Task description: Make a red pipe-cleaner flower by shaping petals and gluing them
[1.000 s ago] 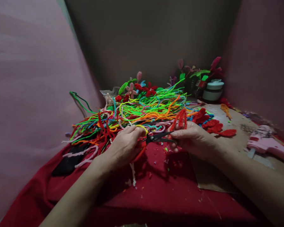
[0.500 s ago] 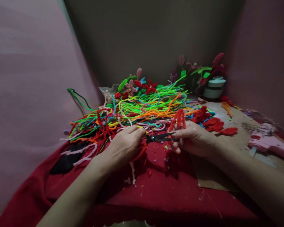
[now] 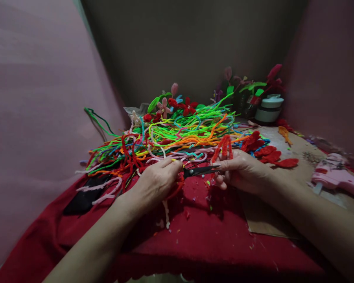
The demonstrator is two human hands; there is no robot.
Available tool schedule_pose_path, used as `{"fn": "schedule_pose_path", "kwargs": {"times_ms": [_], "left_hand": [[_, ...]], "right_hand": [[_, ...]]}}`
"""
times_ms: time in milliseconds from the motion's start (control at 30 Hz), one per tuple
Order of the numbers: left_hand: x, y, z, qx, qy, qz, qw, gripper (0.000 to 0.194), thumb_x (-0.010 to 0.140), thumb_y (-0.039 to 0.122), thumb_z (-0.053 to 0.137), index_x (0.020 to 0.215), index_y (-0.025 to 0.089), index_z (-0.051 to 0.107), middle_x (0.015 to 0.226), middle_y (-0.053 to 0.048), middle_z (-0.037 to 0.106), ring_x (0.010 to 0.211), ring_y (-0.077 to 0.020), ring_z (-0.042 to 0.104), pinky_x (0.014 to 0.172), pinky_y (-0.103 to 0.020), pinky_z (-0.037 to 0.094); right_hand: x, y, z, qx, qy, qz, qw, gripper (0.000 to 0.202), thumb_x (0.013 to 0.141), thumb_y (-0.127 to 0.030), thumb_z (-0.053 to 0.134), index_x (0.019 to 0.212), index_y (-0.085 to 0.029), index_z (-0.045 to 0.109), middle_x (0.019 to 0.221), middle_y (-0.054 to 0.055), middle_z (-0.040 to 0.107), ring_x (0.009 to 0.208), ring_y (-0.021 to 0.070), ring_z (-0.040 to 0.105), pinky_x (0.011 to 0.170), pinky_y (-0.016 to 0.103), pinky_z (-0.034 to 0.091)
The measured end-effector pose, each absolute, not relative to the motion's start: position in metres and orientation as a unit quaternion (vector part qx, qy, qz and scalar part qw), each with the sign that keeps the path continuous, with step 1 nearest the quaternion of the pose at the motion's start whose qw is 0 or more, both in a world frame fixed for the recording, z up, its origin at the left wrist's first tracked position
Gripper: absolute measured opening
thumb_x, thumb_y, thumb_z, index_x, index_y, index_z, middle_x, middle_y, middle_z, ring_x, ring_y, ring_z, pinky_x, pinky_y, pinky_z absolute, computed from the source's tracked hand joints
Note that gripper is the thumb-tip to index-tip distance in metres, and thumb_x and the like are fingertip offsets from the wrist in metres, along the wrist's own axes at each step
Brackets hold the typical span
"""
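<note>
Small black scissors (image 3: 199, 171) point right from my left hand (image 3: 161, 179), whose fingers are closed round red handles. The blades look closer together, with their tips at the fingertips of my right hand (image 3: 236, 169). That hand pinches a bent red fuzzy stem (image 3: 224, 147), which rises in loops above its fingers. Behind both hands spreads a heap of coloured fuzzy stems (image 3: 177, 133), mostly green, with orange, pink and red ones. Several red fuzzy petals (image 3: 271, 156) lie just beyond my right wrist.
A black phone (image 3: 85, 196) lies at the left under pink stems. On the board (image 3: 265, 220) at the right rests a pink glue gun (image 3: 336, 175). A lidded jar (image 3: 270, 108) and fuzzy flowers (image 3: 185, 106) stand at the back. Scraps dot the red cloth (image 3: 200, 239).
The scissor blades have closed together. Both hands stay in nearly the same place, and the view has shifted slightly.
</note>
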State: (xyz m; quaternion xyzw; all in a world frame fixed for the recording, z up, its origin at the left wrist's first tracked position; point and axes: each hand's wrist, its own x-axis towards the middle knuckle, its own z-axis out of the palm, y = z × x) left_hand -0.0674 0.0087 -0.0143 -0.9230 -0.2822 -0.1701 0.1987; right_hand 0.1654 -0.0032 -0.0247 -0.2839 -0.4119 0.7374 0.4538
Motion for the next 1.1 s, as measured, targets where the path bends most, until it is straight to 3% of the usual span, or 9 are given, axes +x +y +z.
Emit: {"fn": "schedule_pose_path", "kwargs": {"times_ms": [333,433,533,733,1100], "left_hand": [[-0.0681,0.0063,-0.0137,-0.917,-0.336,-0.165,0.136,0.012,0.083,0.011,0.037,0.080,0.017,0.047,0.068,0.000,0.051,0.063,-0.0118,0.047,0.056,-0.022,0.041],[-0.0684,0.0075,-0.0123,-0.892,-0.395,-0.196,0.103,0.011,0.081,0.014,0.040,0.088,0.018,0.047,0.078,-0.002,0.055,0.069,-0.0135,0.051,0.061,-0.025,0.044],[-0.0723,0.0098,-0.0137,-0.886,-0.402,-0.217,0.078,0.022,0.079,0.016,0.044,0.102,0.018,0.045,0.089,-0.005,0.057,0.076,-0.0158,0.054,0.068,-0.028,0.046],[-0.0757,0.0125,-0.0174,-0.911,-0.367,-0.177,0.063,0.017,0.082,0.016,0.043,0.099,0.019,0.044,0.086,-0.003,0.054,0.075,-0.0142,0.053,0.068,-0.027,0.045],[-0.0720,0.0071,-0.0146,-0.924,-0.349,-0.144,0.064,0.007,0.084,0.015,0.043,0.089,0.019,0.044,0.078,0.000,0.050,0.069,-0.0108,0.048,0.063,-0.021,0.042]], "right_hand": [[0.1667,-0.0025,-0.0241,-0.286,-0.411,0.733,0.460,0.010,0.061,-0.012,0.070,0.065,-0.011,0.061,0.052,0.003,0.060,0.044,0.0115,0.055,0.040,0.023,0.048],[0.1675,-0.0023,-0.0247,-0.289,-0.411,0.733,0.459,0.009,0.064,-0.012,0.069,0.068,-0.012,0.061,0.053,0.002,0.061,0.044,0.0108,0.055,0.041,0.023,0.048],[0.1684,-0.0026,-0.0249,-0.288,-0.419,0.733,0.452,0.010,0.066,-0.013,0.069,0.068,-0.012,0.060,0.054,0.002,0.061,0.045,0.0106,0.056,0.042,0.023,0.049],[0.1691,-0.0045,-0.0226,-0.299,-0.417,0.730,0.452,0.029,0.063,-0.010,0.070,0.090,-0.014,0.060,0.054,-0.001,0.060,0.043,0.0108,0.055,0.039,0.023,0.048],[0.1683,-0.0042,-0.0223,-0.283,-0.411,0.760,0.417,0.013,0.059,-0.010,0.068,0.066,-0.014,0.058,0.048,-0.001,0.060,0.037,0.0121,0.055,0.036,0.023,0.049]]}}
